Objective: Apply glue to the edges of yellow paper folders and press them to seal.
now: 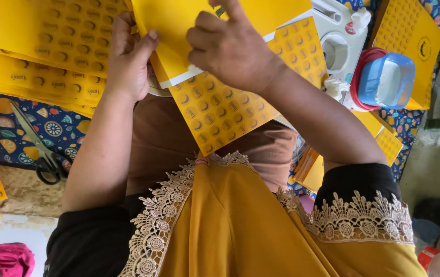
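Left hand (pixel 127 56) and right hand (pixel 227 43) both pinching yellow card (pixel 220 110), maybe mid-fold. Could bend crooked or tear if tugged. Scissors (pixel 40 149) lying near.

Informal home craft workspace for assembling paper packaging. Indicated by stacks of yellow patterned card sheets (pixel 40 46), scissors (pixel 43 149) on a printed blue floor cloth (pixel 63 131), a plastic lidded container (pixel 387 79), and bare concrete floor (pixel 435 164) beside the cloth.
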